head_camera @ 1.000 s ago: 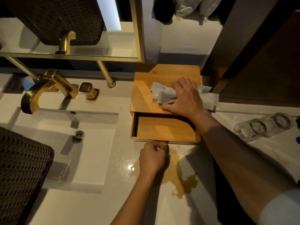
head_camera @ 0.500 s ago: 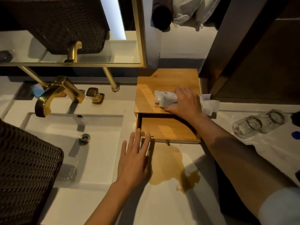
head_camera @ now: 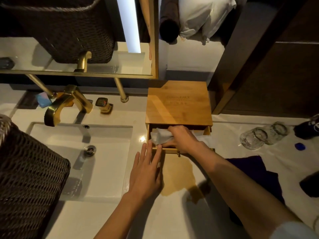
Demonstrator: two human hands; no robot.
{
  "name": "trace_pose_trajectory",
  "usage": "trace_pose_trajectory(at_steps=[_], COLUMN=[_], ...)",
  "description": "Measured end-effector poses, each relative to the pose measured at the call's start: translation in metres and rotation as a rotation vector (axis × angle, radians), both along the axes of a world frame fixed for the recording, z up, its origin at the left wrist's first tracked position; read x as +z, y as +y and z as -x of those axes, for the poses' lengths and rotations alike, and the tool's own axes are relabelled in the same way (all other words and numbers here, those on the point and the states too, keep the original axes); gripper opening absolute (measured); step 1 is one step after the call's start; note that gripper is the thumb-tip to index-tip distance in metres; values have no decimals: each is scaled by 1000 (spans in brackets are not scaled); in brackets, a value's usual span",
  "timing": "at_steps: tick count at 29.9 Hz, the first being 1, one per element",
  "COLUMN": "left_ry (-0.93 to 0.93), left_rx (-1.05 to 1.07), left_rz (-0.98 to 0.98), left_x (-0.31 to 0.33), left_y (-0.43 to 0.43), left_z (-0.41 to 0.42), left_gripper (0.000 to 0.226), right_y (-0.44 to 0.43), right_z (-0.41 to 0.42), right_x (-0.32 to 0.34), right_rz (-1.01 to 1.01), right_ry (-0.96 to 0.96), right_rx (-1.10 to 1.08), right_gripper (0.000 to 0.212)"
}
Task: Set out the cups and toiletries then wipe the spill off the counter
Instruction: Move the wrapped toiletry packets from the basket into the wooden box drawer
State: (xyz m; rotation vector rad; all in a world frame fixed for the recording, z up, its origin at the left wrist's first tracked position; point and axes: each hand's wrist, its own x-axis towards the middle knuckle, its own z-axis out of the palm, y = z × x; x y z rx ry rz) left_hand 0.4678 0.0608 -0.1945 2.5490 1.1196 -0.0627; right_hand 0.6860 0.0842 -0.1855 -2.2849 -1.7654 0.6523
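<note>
Toiletries, a bundle of white and grey sachet packets (head_camera: 161,138), lie in the open drawer (head_camera: 206,131) of the square bamboo box (head_camera: 178,104), which sits on the white stone counter (head_camera: 110,219) at twelve o'clock from the amber liquid spill (head_camera: 179,175). The right hand (head_camera: 183,139) reaches into the drawer with fingers curled closed around the packets, knuckles up. The left hand (head_camera: 146,176) lies flat, palm down, at nine o'clock of the spill, fingers straight and slightly spread, gripping nothing; its fingertips (head_camera: 149,145) touch the drawer's front left corner. The spill starts just below the drawer front and runs toward five o'clock. Two clear glass cups (head_camera: 264,136) stand side by side at three o'clock of the box, well apart from it. A dark purple cloth (head_camera: 255,171) lies at four o'clock, beside the right forearm. The sunken white basin (head_camera: 96,163) and gold tap (head_camera: 67,104) are at nine and ten o'clock.
</note>
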Motion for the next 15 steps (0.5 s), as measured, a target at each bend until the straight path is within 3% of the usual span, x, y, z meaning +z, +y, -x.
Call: trace_pose_trajectory(at_steps=[7,11,15], left_ry=[12,22,-11], left_rx=[18,-4,-100], left_rz=[21,-14,-58], left_x=[1,4,11], left_y=[1,1,6], left_z=[-3,-4,-11], left_gripper=[88,78,70], right_y=[2,-17,-65], right_z=[10,5,-5], right_x=[2,13,21], right_rz=[30,-23,-99], right_ry=[311,283,46], right_rx=[-55,36,-37], right_gripper=[77,63,66])
